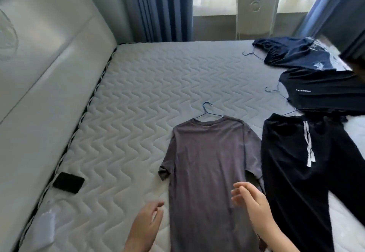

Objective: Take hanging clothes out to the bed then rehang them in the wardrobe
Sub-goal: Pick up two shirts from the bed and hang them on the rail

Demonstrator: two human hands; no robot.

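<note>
A grey T-shirt [209, 165] lies flat on the quilted mattress [138, 94], a blue wire hanger [207, 111] sticking out of its collar. My left hand [147, 224] hovers just left of the shirt's lower part, fingers apart and empty. My right hand [250, 198] floats over the shirt's lower right side, fingers spread, holding nothing. To the right lie black trousers with a white drawstring [308, 163], a black top with a small white logo [324, 92] and a dark navy garment [292, 52], each on a hanger.
A black phone [68, 182] rests at the mattress's left edge by the padded headboard [39, 64]. A white chair [255, 13] stands beyond the bed under the window, between blue curtains [162, 7]. The wardrobe is out of view.
</note>
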